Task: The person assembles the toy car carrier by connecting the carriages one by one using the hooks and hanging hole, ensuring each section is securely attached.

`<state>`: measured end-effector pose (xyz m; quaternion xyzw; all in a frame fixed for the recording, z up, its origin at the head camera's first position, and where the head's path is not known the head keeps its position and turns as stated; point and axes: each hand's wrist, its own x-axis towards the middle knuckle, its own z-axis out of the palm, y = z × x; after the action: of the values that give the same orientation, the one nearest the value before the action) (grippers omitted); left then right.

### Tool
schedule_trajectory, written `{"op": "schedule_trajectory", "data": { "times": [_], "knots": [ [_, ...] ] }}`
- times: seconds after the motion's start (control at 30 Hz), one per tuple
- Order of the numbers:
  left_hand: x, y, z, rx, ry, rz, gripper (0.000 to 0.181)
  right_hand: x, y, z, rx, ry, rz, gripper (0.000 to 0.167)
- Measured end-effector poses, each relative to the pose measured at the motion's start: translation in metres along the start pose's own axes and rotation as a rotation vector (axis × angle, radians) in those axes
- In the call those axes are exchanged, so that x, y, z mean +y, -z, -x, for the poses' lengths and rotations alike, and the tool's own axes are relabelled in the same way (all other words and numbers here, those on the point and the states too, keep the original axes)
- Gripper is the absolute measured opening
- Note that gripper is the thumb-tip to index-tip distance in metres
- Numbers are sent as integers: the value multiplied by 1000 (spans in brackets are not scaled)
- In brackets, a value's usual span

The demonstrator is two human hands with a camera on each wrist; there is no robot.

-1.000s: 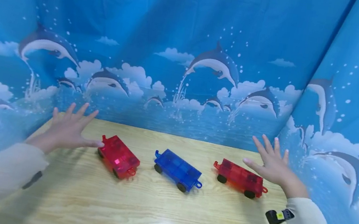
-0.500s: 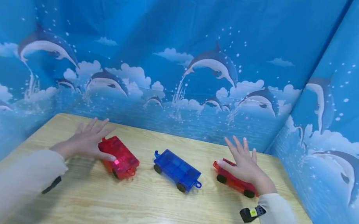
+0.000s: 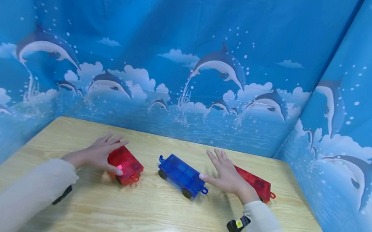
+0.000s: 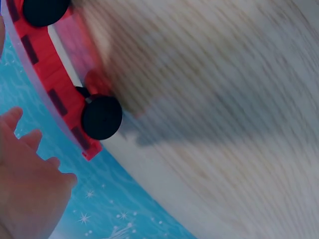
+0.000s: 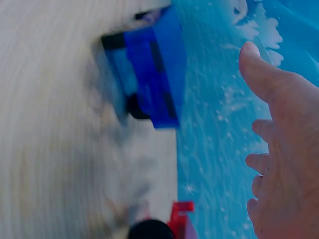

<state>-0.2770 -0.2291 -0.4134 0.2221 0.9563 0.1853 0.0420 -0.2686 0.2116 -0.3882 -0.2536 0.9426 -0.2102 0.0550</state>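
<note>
Three translucent toy train cars with black wheels stand on the table. My left hand [image 3: 100, 154] is spread above the left red toy car [image 3: 127, 165], hiding its far left end; in the left wrist view this car [image 4: 55, 82] lies beyond the fingers, with a gap showing. The blue toy car [image 3: 181, 175] stands in the middle, a hook at one end and a loop at the other. Just right of it hovers my right hand [image 3: 229, 176], fingers extended, thumb near the blue car's right end. Behind that hand the right red toy car [image 3: 256, 182] is partly hidden.
The light wooden table [image 3: 139, 219] reaches back to a blue curtain [image 3: 179, 69] printed with dolphins, which also stands along both sides. A black camera [image 3: 238, 225] is strapped on the right wrist.
Both hands have moved inward and lower. The left has come over the left red car; the right has passed across the right red car to the blue one. The cars have stayed put.
</note>
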Motion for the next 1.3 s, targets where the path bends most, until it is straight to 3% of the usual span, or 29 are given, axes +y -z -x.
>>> {"op": "schedule_trajectory", "data": {
  "times": [0.27, 0.43, 0.57, 1.0, 1.3],
  "knots": [
    [0, -6, -1, -61, -1, 93, 103, -16, -25, -11, -87, 10, -22, 91],
    [3, -7, 1, -101, 1, 146, 101, -22, -40, -17, -97, 4, -15, 92],
    [4, -7, 1, -116, -14, 139, 96, -27, -49, -21, -97, 5, -32, 93],
    [2, -10, -1, -137, -35, 155, 96, -30, -68, -29, -32, -26, -64, 90],
    [-5, -17, -2, -84, -67, 171, 95, -31, -66, -32, -34, -39, -100, 88]
  ]
}}
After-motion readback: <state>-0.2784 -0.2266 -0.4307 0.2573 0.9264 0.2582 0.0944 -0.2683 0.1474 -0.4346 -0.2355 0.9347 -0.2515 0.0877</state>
